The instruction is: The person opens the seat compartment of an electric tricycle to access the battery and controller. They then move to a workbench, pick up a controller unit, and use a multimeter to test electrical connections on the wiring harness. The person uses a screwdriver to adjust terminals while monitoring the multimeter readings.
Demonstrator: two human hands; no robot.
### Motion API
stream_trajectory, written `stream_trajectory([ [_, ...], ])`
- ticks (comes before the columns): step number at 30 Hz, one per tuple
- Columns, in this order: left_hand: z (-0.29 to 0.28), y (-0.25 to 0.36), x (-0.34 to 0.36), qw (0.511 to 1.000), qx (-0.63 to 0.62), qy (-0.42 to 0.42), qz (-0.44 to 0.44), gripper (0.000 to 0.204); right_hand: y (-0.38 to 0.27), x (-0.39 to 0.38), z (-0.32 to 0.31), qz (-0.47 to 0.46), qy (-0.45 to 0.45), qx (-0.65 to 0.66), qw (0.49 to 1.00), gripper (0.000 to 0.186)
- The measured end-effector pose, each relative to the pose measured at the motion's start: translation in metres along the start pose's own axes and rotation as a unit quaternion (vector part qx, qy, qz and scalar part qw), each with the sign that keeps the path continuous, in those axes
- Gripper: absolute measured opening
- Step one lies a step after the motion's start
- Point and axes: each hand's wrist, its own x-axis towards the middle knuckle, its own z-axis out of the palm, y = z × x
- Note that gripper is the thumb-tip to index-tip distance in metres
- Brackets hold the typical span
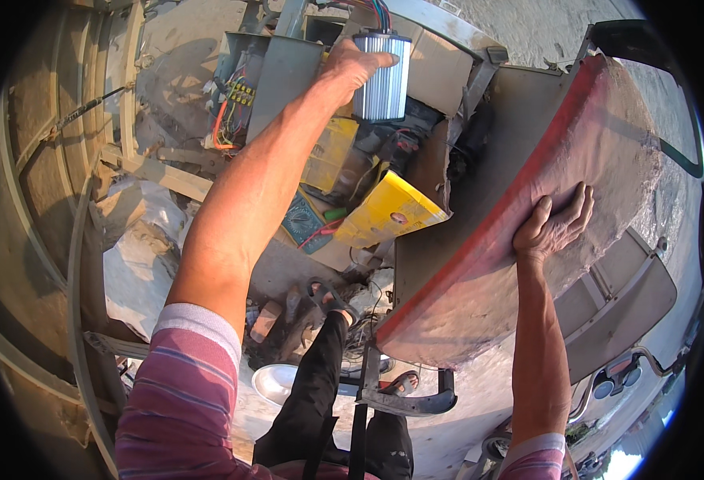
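My left hand [350,68] is closed around a silver finned motor controller [381,92], held upright with its thumb across the front. Several coloured wires [379,14] come out of its top. Below it is a cardboard box [428,76] with dark parts and wires inside. My right hand [556,222] lies with its fingers extended on the worn, dusty surface of a large padded seat [480,296] with a red edge. The seat is tilted up beside the box. Under the controller, a bent yellow box [392,212] partly covers a blue-green multimeter [302,220] with test leads.
To the left, a compartment holds a terminal block [241,94] with loose wires. Wooden framing [72,160] runs along the far left. My sandalled feet [332,300] stand among bricks and debris. A metal bracket [416,400] juts out below the seat, and a parked vehicle [616,380] shows lower right.
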Motion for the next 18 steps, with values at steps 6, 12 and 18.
stream_trajectory([
  [6, 0.011, 0.005, -0.013, 0.997, 0.069, 0.043, 0.011, 0.082, 0.003, 0.0, 0.001, 0.004, 0.0, 0.012, 1.0, 0.077],
  [12, 0.013, -0.01, -0.018, 0.968, 0.173, 0.117, 0.138, 0.083, 0.004, -0.001, 0.002, 0.003, 0.008, 0.009, 1.0, 0.075],
  [18, 0.02, -0.016, -0.041, 0.948, 0.24, 0.127, 0.166, 0.083, 0.005, -0.001, 0.003, -0.008, 0.012, 0.01, 1.0, 0.076],
])
